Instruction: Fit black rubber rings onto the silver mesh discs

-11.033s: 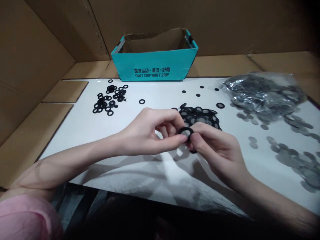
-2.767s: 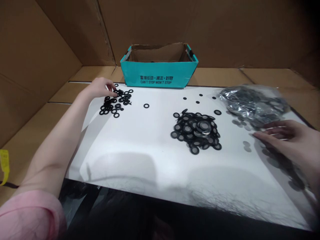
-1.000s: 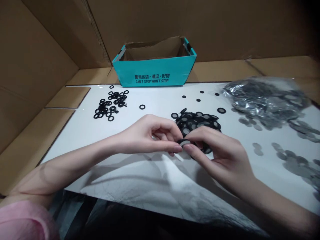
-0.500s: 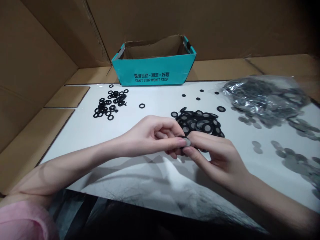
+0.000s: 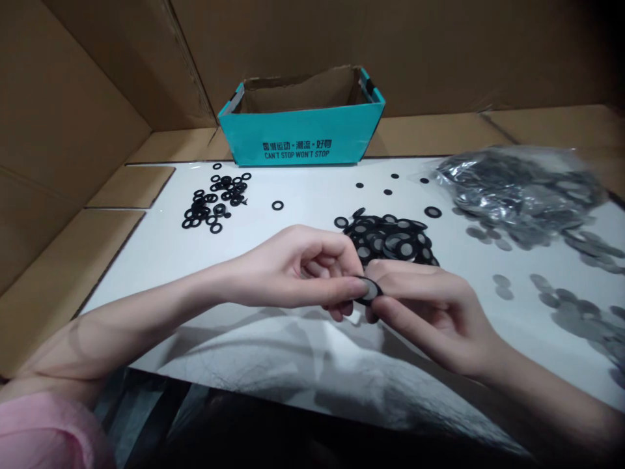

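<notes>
Between my two hands is a black rubber ring with a grey mesh disc (image 5: 370,290) set in its middle. My left hand (image 5: 317,270) pinches its left side, the thumb lying over the grey centre. The thumb and fingers of my right hand (image 5: 430,306) grip its right edge. Just beyond my fingers lies a pile of black rings with grey centres (image 5: 390,240), partly hidden by my hands. Plain black rings (image 5: 215,203) are heaped at the left, and a lone ring (image 5: 277,206) sits nearer the middle.
A turquoise open box (image 5: 297,137) stands at the back. At the right, a clear plastic bag (image 5: 517,192) holds many grey discs, with loose grey discs (image 5: 576,312) scattered in front. A few small black discs (image 5: 387,192) lie behind the pile. Cardboard walls (image 5: 312,39) surround the white table.
The ring in my hands has tilted and shifted slightly down and right, so its black rim now shows around the grey disc. My right thumb has moved to its edge.
</notes>
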A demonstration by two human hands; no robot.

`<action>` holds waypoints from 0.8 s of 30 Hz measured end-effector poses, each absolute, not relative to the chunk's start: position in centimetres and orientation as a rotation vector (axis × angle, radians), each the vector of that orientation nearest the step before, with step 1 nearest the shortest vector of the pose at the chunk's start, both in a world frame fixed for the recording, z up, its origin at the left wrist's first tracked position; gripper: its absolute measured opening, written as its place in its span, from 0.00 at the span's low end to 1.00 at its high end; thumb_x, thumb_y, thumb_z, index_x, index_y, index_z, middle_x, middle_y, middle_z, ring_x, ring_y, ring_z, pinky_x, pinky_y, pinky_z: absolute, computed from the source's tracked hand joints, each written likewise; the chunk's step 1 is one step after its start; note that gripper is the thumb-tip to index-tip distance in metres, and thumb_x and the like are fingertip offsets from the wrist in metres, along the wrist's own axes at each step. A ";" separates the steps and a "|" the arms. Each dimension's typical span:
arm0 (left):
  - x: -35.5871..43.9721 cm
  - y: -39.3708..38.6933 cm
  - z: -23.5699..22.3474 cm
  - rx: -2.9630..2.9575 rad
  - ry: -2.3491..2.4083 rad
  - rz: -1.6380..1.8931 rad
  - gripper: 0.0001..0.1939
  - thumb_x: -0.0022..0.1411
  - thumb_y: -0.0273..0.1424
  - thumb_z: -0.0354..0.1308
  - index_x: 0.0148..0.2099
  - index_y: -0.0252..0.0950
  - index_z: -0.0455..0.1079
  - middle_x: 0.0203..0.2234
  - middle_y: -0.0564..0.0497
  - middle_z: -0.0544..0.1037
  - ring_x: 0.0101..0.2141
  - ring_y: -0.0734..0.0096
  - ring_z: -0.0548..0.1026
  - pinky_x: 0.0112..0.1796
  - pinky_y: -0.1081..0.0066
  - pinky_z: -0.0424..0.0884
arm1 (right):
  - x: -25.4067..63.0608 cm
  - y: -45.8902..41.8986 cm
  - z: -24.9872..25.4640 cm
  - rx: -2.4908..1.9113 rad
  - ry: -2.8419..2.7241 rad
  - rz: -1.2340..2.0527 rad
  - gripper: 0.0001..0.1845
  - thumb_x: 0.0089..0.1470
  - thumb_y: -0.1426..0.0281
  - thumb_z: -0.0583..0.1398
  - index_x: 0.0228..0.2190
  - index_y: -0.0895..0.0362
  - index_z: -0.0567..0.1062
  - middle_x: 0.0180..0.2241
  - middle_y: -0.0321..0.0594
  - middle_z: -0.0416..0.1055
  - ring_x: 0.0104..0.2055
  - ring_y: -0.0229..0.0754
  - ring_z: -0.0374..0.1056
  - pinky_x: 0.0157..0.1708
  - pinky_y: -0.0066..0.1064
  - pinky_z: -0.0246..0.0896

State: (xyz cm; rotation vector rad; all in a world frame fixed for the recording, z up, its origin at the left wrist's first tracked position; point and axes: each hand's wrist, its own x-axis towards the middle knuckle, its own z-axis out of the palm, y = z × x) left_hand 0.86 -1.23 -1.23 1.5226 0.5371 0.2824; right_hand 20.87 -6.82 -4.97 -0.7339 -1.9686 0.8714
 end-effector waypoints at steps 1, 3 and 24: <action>0.8 -1.1 -1.2 1.519 0.529 0.245 0.10 0.62 0.33 0.62 0.36 0.31 0.68 0.28 0.49 0.79 0.29 0.76 0.78 0.32 0.78 0.75 | 20.9 -6.9 -5.1 -0.737 -1.979 0.858 0.13 0.61 0.73 0.55 0.25 0.56 0.72 0.21 0.37 0.68 0.25 0.36 0.66 0.24 0.28 0.61; 0.7 -0.9 -1.0 1.521 0.513 0.186 0.09 0.62 0.32 0.62 0.36 0.31 0.69 0.27 0.50 0.79 0.29 0.77 0.78 0.31 0.79 0.74 | 20.9 -7.0 -5.3 -0.744 -1.999 0.826 0.12 0.60 0.75 0.55 0.26 0.56 0.72 0.20 0.37 0.67 0.25 0.36 0.65 0.24 0.28 0.60; 0.9 -1.2 -0.6 1.629 0.582 0.244 0.06 0.59 0.26 0.63 0.34 0.31 0.68 0.21 0.55 0.74 0.22 0.81 0.73 0.24 0.82 0.66 | 20.8 -6.8 -5.1 -0.756 -1.968 0.772 0.11 0.59 0.76 0.56 0.25 0.58 0.69 0.22 0.36 0.66 0.25 0.34 0.62 0.24 0.27 0.57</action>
